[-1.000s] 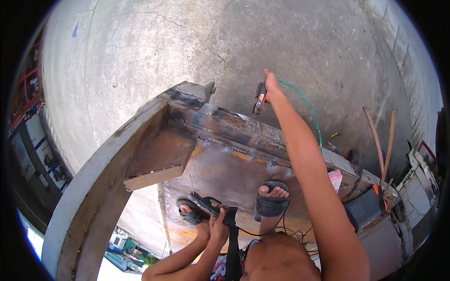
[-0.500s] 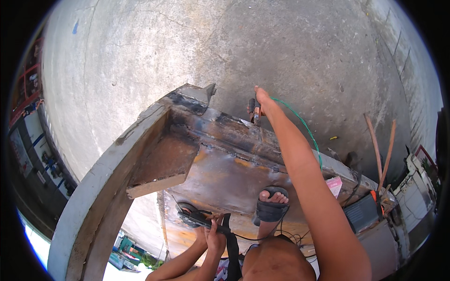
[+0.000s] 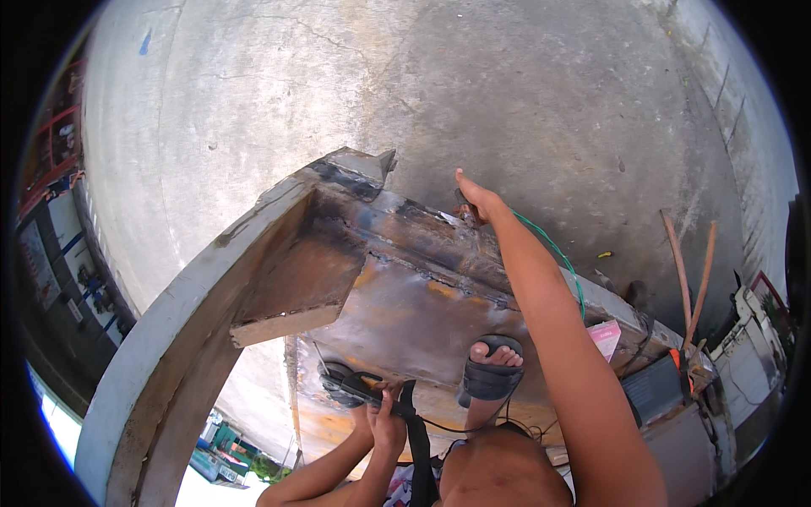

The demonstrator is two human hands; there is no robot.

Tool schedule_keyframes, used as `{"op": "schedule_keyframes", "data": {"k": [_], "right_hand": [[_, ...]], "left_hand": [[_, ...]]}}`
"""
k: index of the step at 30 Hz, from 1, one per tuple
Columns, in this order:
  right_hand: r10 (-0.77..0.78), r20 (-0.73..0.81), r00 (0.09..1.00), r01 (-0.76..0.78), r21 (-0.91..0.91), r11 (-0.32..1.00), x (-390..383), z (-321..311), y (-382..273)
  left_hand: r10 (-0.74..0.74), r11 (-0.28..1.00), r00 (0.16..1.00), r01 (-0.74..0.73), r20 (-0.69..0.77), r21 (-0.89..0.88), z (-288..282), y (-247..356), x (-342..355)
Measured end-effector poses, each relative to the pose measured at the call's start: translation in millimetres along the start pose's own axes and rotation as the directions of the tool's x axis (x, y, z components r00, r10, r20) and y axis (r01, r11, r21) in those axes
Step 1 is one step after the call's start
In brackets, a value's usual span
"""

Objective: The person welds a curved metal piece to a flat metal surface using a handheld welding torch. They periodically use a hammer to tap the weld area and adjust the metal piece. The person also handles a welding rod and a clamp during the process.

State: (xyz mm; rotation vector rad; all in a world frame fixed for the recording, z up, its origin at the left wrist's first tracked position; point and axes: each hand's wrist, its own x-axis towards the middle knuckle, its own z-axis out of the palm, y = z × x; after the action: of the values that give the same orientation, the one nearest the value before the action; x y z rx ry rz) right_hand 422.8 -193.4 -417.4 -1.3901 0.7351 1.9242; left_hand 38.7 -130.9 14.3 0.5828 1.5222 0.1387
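The left hand grips an angle grinder low against the rusty steel plate while the right hand, closed on a small dark tool, reaches its far edge, so grinding looks paused and needs both hands back

A black angle grinder lies flat on the rusty steel plate — disc end pointing left.

A rusty steel structure bears a sandalled foot.
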Motion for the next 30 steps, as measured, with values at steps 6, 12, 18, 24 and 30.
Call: {"op": "schedule_keyframes", "data": {"k": [6,12,18,24,30], "right_hand": [[-0.211,-0.255,0.944,-0.064,-0.766,0.64,-105,-37,-77],[-0.702,-0.317,0.637,0.483,-0.546,0.685,-190,-74,-104],[-0.843,-0.225,0.489,0.668,-0.526,0.527,-325,-15,-12],[-0.611,0.133,0.78,0.528,-0.664,0.53,-441,93,134],[-0.779,-0.128,0.613,0.68,-0.415,0.604,-451,178,213]], "left_hand": [[-0.01,0.996,0.999,0.014,-0.047,0.088,-10,3,-7],[0.021,0.957,0.999,-0.013,-0.026,0.289,1,6,-8],[0.163,0.84,0.97,-0.231,0.178,0.492,35,19,-10],[0.278,0.779,0.866,-0.456,0.415,0.431,64,13,-1],[0.091,0.749,0.645,-0.546,0.759,0.375,122,26,-22]]}}
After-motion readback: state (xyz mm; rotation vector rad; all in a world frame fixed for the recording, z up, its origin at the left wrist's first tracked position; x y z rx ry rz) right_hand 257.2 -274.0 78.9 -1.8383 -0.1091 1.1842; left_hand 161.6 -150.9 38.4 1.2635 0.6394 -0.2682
